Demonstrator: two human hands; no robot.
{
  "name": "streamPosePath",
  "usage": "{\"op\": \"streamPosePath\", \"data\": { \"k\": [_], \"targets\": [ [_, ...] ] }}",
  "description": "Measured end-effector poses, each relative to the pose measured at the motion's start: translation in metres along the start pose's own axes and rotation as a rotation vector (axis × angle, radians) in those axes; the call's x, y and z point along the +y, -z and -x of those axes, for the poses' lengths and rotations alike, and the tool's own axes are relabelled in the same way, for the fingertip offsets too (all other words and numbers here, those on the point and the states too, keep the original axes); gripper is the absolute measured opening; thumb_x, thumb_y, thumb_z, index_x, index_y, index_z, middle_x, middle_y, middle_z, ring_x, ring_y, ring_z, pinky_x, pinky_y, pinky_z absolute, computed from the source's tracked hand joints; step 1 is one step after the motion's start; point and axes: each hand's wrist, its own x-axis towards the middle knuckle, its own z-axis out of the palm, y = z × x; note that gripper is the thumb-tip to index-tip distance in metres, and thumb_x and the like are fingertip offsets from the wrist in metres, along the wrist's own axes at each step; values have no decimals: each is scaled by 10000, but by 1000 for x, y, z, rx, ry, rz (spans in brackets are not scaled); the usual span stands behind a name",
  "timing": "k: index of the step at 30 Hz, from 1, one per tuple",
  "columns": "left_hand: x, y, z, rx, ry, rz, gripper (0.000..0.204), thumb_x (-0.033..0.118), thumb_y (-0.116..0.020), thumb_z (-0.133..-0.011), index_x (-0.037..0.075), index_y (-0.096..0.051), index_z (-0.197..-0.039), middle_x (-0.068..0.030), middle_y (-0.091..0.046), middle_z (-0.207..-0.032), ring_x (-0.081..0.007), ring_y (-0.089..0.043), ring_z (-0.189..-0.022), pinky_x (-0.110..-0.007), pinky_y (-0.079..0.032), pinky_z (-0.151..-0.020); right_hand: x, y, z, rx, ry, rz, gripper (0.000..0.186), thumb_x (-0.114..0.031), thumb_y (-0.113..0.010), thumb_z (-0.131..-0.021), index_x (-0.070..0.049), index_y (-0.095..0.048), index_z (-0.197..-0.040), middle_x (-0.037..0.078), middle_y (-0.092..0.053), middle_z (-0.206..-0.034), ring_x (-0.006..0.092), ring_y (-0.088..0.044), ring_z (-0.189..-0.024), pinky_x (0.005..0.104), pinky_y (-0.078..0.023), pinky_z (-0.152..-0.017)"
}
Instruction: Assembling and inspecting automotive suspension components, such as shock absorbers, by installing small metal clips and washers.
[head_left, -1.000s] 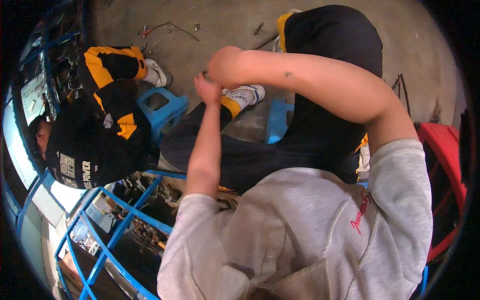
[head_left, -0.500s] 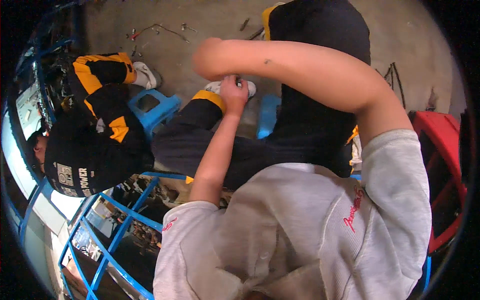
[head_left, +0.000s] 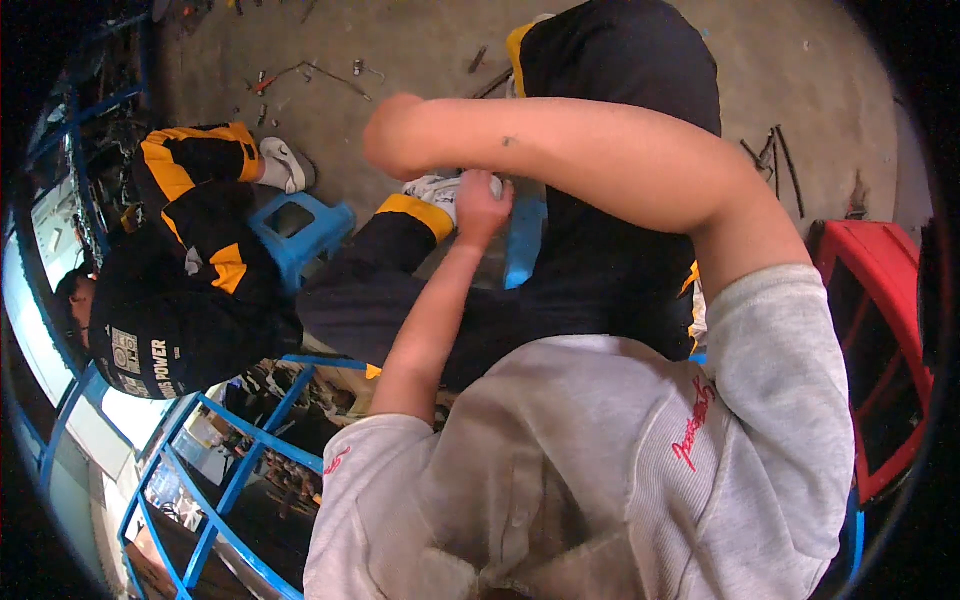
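My left hand (head_left: 482, 208) is held low over my knees, its fingers curled; a small pale bit shows by the thumb, but what the hand holds cannot be made out. My right forearm crosses in front of me, so my right hand (head_left: 393, 138) lies farther left than my left one. That hand is bent away and smeared, with its fingers hidden. Below the hands are a white shoe (head_left: 432, 188) and my dark trouser leg with a yellow cuff (head_left: 418, 215). A blue stool part (head_left: 525, 240) shows between my legs.
At the left a person in black and yellow (head_left: 180, 310) sits by a blue stool (head_left: 300, 235). Tools and a thin rod (head_left: 335, 78) lie on the concrete floor (head_left: 420, 45). Blue metal frames (head_left: 245, 470) stand at lower left, a red frame (head_left: 880, 260) at the right.
My left hand has moved a little right and down in the picture. My right hand has shifted slightly left and down. The whole view has shifted a little.
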Motion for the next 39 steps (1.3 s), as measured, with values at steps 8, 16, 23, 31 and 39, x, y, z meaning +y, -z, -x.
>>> {"op": "streamPosePath", "data": {
  "k": [8,16,23,31,39],
  "targets": [
    [-89,67,0,348,825,-149,284,225,-612,-840,-27,-644,-968,-210,-648,-963,-372,-614,-920,-435,-474,-797,2,1,13,-11,31,8,243,-128,-706,-676,-103,-745,-914,87,-713,-930,275,-675,-924,421,-550,-705],
    [-59,33,21,-33,306,148,427,293,-583,-907,-15,-523,-1197,-227,-591,-1122,-353,-569,-1028,-401,-448,-880,0,1,6,-61,39,51,257,-119,-719,-664,-107,-743,-920,85,-712,-926,284,-678,-902,425,-550,-696],
    [8,-27,31,-349,82,-326,556,330,-729,-719,56,-552,-1170,-179,-567,-1154,-367,-498,-1134,-454,-420,-932,10,-3,-7,-56,41,52,250,-112,-708,-668,-85,-739,-915,95,-710,-938,290,-678,-894,430,-548,-692],
    [-15,-17,0,-418,-197,-265,415,223,-702,-715,81,-586,-1088,-135,-566,-1131,-326,-509,-1103,-457,-428,-919,27,13,-37,-29,67,25,234,-95,-669,-690,-68,-737,-913,107,-707,-943,289,-679,-886,437,-542,-677],
    [-61,-14,-11,-795,212,-233,432,276,-689,-754,48,-583,-1106,-171,-575,-1141,-346,-528,-1106,-442,-451,-925,43,45,-63,-123,46,-3,237,-83,-655,-693,-58,-734,-914,123,-706,-937,302,-677,-896,430,-543,-704]
  ]
}}
